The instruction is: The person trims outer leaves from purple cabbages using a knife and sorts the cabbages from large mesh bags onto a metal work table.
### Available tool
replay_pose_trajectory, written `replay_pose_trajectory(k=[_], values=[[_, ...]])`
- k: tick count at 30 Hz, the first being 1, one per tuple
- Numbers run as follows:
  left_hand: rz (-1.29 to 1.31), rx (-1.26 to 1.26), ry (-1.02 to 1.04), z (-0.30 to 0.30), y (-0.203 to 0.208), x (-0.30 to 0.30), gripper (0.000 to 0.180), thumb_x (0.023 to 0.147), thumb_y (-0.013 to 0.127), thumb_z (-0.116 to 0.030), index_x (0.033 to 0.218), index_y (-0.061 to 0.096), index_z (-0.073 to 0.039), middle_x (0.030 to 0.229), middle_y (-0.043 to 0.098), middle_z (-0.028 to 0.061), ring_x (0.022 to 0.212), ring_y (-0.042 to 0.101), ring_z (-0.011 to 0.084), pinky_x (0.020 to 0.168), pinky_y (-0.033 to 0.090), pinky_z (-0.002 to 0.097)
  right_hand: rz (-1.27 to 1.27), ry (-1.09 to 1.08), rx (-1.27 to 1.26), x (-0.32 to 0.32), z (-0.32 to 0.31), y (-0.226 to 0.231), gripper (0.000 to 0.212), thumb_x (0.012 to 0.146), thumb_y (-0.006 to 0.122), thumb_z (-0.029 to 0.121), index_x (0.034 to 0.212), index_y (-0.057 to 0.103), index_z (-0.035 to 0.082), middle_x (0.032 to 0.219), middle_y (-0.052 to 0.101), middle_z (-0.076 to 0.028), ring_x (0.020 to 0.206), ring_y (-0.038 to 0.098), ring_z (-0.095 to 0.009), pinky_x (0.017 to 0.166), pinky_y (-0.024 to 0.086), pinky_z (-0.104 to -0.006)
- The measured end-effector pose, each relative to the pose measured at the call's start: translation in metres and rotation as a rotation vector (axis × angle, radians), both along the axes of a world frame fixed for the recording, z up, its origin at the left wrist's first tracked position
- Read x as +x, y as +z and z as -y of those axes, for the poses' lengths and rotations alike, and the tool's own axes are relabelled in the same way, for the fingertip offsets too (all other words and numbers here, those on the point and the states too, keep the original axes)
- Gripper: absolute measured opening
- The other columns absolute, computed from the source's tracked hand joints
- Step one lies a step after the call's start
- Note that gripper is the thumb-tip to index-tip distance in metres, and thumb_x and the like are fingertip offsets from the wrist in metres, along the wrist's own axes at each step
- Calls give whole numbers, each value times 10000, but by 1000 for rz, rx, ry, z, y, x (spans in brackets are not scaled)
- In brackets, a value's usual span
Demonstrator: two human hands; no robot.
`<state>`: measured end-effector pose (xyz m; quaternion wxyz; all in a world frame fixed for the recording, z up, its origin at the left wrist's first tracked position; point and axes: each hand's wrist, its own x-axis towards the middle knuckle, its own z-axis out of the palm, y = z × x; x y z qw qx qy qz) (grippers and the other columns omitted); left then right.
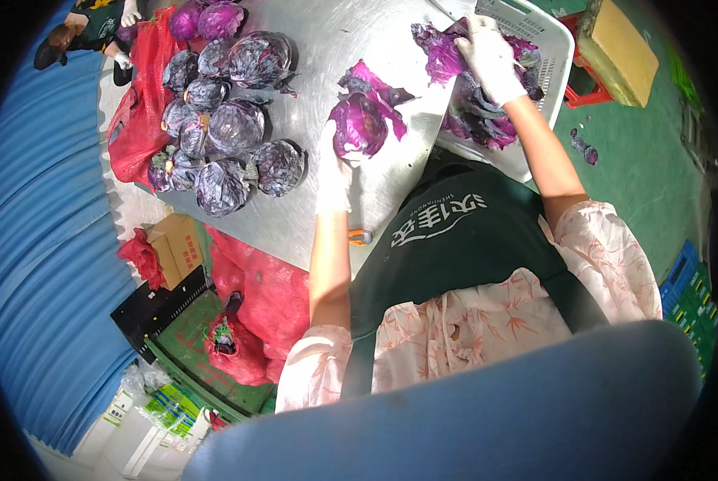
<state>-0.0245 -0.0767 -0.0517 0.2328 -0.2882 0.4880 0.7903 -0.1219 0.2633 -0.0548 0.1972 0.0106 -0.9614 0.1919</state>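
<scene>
left hand (334, 172), gloved white, closed around a red cabbage (357, 124) on the metal table (327, 40), loose leaves just behind the grip. right hand (489, 56), also gloved, pressed onto purple leaves (475, 112) in a white crate (555, 48), fingers probably pinching some, hard to tell. pile of cabbages (222, 120) well apart, left of the held one.

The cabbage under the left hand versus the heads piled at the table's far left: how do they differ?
The cabbage under the left hand shows bright magenta, with its outer leaves peeled open beside it; the piled heads look dull, dark purple and closed. It sits alone mid-table in the left hand; the piled heads crowd together, untouched, beside a red net sack. Both are red cabbages on the same metal table.
</scene>
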Motion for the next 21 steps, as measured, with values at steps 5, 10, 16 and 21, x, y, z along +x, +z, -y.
replay_pose_trajectory(k=[5, 10, 16, 21], values=[[5, 126, 161, -44, 9, -9, 708, 815, 566, -616, 1329, 445, -144, 1316, 490, 143, 1127, 530, 390, 860, 463, 636, 393, 664, -360, 42, 109, 41, 527, 709, 737, 326, 1103, 611, 0, 967, 625, -190, 901, 623, -304, 818, 502, -361], [60, 283, 222, -47, 6, -10, 746, 860, 532, -588, 1373, 361, -75, 1339, 452, 202, 1144, 501, 468, 879, 439, 667, 96, 748, -150, 26, 124, 3, 413, 761, 623, 247, 1062, 611, -35, 948, 641, -198, 878, 630, -320, 794, 521, -360], [-77, 252, 82, -51, 17, -13, 691, 924, 461, -541, 1367, 345, -25, 1322, 462, 240, 1111, 544, 454, 829, 520, 588, 72, 744, -281, 23, 113, -1, 399, 764, 574, 253, 1050, 605, -24, 962, 619, -201, 888, 617, -319, 771, 496, -394], [-71, 40, -28, -51, 19, -12, 681, 928, 424, -577, 1342, 400, -37, 1261, 532, 210, 1053, 598, 408, 795, 549, 535, 96, 786, -359, 17, 110, -7, 375, 733, 604, 284, 964, 625, -11, 854, 601, -156, 806, 598, -330, 722, 479, -420]])
